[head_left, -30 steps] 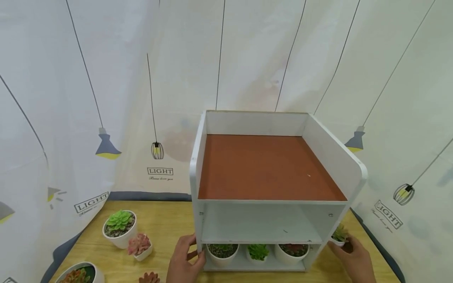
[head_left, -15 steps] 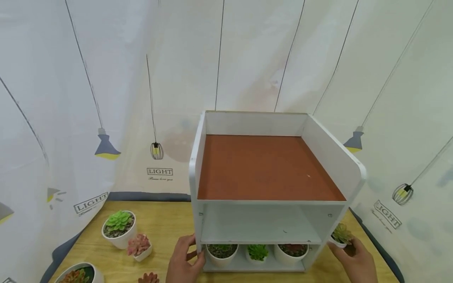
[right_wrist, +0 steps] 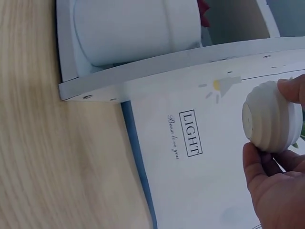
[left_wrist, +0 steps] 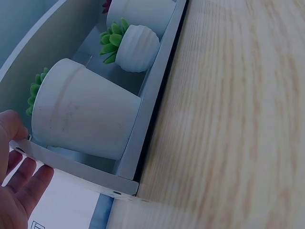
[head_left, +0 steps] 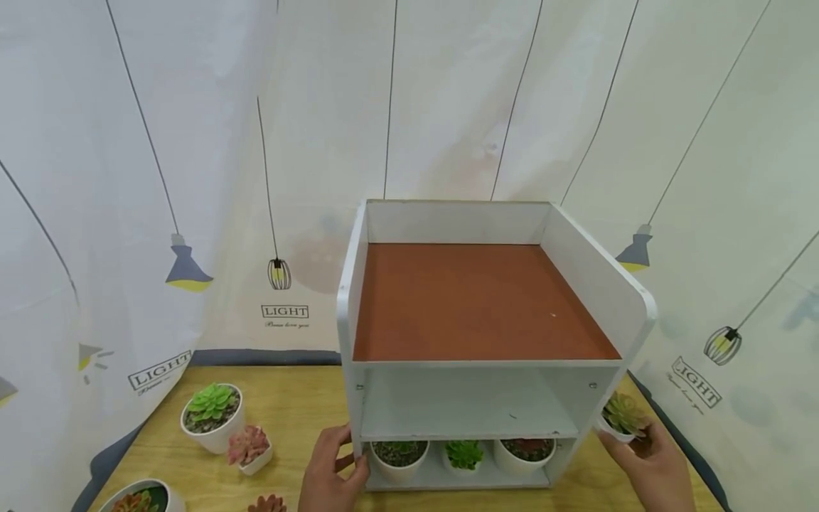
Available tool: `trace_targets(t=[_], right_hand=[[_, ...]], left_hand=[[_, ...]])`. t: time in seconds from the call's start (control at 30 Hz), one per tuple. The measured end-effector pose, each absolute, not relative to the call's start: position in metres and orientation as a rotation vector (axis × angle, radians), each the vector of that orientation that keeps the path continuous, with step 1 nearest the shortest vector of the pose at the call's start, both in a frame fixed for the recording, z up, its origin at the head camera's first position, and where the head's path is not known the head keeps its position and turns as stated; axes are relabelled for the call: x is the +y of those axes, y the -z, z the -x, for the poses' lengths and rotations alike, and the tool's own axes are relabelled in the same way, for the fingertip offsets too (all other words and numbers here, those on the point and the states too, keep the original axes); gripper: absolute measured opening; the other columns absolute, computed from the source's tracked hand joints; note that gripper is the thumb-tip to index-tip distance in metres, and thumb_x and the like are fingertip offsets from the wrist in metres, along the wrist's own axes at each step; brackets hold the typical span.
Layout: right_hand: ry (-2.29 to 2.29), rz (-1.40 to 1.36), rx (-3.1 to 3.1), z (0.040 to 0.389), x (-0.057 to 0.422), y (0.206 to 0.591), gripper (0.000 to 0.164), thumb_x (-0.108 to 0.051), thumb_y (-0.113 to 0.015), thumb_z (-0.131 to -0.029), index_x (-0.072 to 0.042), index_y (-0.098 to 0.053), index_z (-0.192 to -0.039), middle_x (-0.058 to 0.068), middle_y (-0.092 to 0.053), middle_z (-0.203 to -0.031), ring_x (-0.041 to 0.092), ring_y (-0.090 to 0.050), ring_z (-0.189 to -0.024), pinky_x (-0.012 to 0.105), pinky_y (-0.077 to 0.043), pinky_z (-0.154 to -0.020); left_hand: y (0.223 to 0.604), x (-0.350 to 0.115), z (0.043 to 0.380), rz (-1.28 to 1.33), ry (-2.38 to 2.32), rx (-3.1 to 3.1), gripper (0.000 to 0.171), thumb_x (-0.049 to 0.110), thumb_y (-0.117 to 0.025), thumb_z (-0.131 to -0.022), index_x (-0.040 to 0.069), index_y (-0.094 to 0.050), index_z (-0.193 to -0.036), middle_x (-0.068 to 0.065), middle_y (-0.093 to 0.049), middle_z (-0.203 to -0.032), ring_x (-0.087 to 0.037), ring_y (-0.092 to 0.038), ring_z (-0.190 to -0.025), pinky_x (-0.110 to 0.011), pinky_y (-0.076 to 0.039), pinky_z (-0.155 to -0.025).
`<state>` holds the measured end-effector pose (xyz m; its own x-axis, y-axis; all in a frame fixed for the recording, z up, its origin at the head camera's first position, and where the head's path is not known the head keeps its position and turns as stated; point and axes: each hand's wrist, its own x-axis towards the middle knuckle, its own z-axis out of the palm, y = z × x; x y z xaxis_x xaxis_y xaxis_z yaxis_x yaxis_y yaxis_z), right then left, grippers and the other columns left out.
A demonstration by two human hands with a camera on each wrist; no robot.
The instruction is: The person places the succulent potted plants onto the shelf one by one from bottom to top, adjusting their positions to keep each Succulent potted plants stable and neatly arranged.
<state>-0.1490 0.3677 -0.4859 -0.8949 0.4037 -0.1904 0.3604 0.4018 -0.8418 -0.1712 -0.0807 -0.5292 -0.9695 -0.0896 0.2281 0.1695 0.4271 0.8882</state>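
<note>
A white shelf unit (head_left: 483, 365) with a brown top board stands on the wooden table. My left hand (head_left: 328, 473) grips the edge of its left side panel, thumb on the inner face and fingers outside in the left wrist view. Beyond the right side panel, my right hand (head_left: 659, 466) holds a small succulent (head_left: 623, 412) by its ribbed white pot (right_wrist: 269, 117), raised off the table. On the bottom level sit a large white pot (left_wrist: 86, 109), a small ribbed pot (left_wrist: 138, 49) with a green succulent, and another large pot (right_wrist: 138, 31) with a red plant.
Left of the shelf on the table (head_left: 294, 405) are a green succulent (head_left: 212, 419), a pink one (head_left: 248, 446) in a small pot, an orange-red one (head_left: 137, 498) and a reddish-brown one (head_left: 267, 504) cut off by the frame. A printed curtain (head_left: 307, 156) hangs behind.
My right hand has lifted the small succulent slightly upward and outward from the shelf's right side. The left hand keeps its grip on the panel, and the head view has shifted a little.
</note>
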Motion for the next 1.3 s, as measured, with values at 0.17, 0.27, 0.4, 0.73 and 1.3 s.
trace_targets(t=[0.17, 0.27, 0.4, 0.73, 1.3], right_hand=[[-1.6, 0.705, -2.567, 0.146, 0.366, 0.477, 0.102, -0.058, -0.068, -0.094, -0.008, -0.015, -0.166, 0.022, -0.036, -0.162, -0.023, -0.045, -0.091, 0.027, -0.06, -0.093], [-1.587, 0.704, -2.578, 0.142, 0.365, 0.471, 0.105, -0.059, -0.066, -0.095, -0.009, -0.009, -0.168, 0.022, -0.034, -0.164, -0.024, -0.044, -0.091, 0.022, -0.059, -0.091], [-1.557, 0.652, -2.551, 0.134, 0.362, 0.466, 0.097, -0.052, -0.066, -0.098, -0.007, -0.015, -0.167, -0.007, -0.057, -0.137, -0.024, -0.048, -0.089, 0.017, -0.057, -0.084], [-1.718, 0.445, -2.343, 0.119, 0.361, 0.455, 0.082, -0.028, -0.068, -0.102, -0.005, -0.02, -0.165, -0.042, -0.049, -0.113, -0.024, -0.054, -0.097, 0.008, -0.056, -0.077], [-1.884, 0.086, -2.069, 0.101, 0.345, 0.448, 0.056, 0.006, -0.066, -0.097, -0.022, -0.049, -0.142, -0.026, -0.063, -0.123, -0.011, -0.065, -0.106, 0.012, -0.06, -0.079]], left_hand=[[0.529, -0.08, 0.171, 0.077, 1.578, -2.432, 0.051, -0.006, -0.072, -0.089, 0.017, -0.064, -0.133, -0.006, -0.06, -0.122, -0.028, -0.065, -0.113, -0.03, -0.065, -0.083], [0.53, -0.081, 0.17, 0.079, 1.583, -2.427, 0.051, -0.007, -0.072, -0.089, 0.018, -0.064, -0.133, -0.006, -0.06, -0.122, -0.028, -0.065, -0.113, -0.029, -0.065, -0.083], [0.53, -0.082, 0.168, 0.112, 1.572, -2.423, 0.052, -0.008, -0.071, -0.089, 0.016, -0.064, -0.134, -0.009, -0.06, -0.122, -0.03, -0.065, -0.112, -0.033, -0.066, -0.083], [0.527, -0.081, 0.17, 0.045, 1.584, -2.451, 0.053, -0.006, -0.072, -0.089, 0.016, -0.063, -0.136, -0.006, -0.06, -0.123, -0.028, -0.065, -0.115, -0.034, -0.066, -0.085], [0.526, -0.081, 0.169, 0.035, 1.597, -2.453, 0.052, -0.006, -0.072, -0.089, 0.017, -0.064, -0.134, -0.007, -0.06, -0.123, -0.029, -0.065, -0.116, -0.03, -0.065, -0.084]])
